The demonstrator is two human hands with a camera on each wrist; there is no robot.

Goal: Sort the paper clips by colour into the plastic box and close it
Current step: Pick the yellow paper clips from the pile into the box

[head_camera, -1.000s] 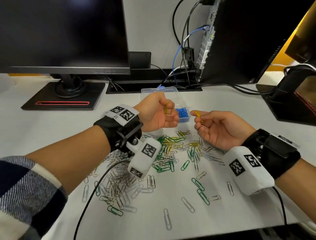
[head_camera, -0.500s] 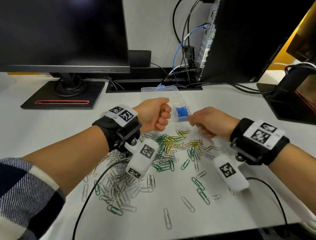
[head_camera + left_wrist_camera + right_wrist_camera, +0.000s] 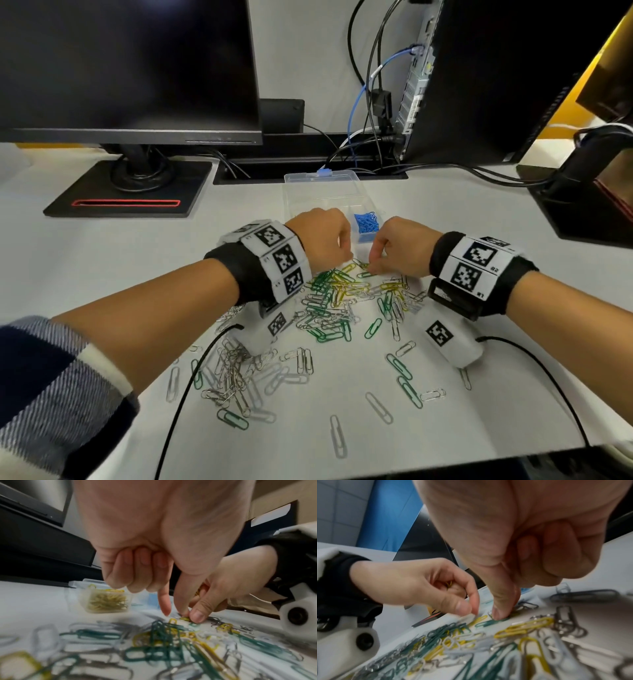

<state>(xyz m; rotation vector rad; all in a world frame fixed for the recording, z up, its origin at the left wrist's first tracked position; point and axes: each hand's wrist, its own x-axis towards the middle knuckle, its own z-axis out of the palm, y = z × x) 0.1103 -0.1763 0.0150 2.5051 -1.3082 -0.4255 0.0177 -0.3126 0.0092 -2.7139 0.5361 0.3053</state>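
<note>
Loose paper clips (image 3: 337, 298) in yellow, green and silver lie heaped on the white desk. My left hand (image 3: 346, 255) is down at the heap's far edge. Its three outer fingers curl over yellow clips (image 3: 448, 584), while thumb and forefinger (image 3: 175, 613) pinch at a yellow clip (image 3: 185, 618) on the desk. My right hand (image 3: 373, 267) is beside it, thumb (image 3: 498, 614) and forefinger pinching down on clips, a glint of yellow in its curled fingers. The clear plastic box (image 3: 322, 181) lies open behind, holding blue clips (image 3: 366, 222) and yellow clips (image 3: 106, 601).
A monitor on a black stand (image 3: 130, 192) is at the back left, a computer tower (image 3: 479, 85) with cables at the back right, and a black base (image 3: 582, 205) at the far right. Wrist-camera cables (image 3: 191, 377) trail across the near desk among scattered clips (image 3: 404, 380).
Both hands have come down from in front of the box to the far edge of the heap. The right hand has turned palm down. Their fingertips now meet on the desk.
</note>
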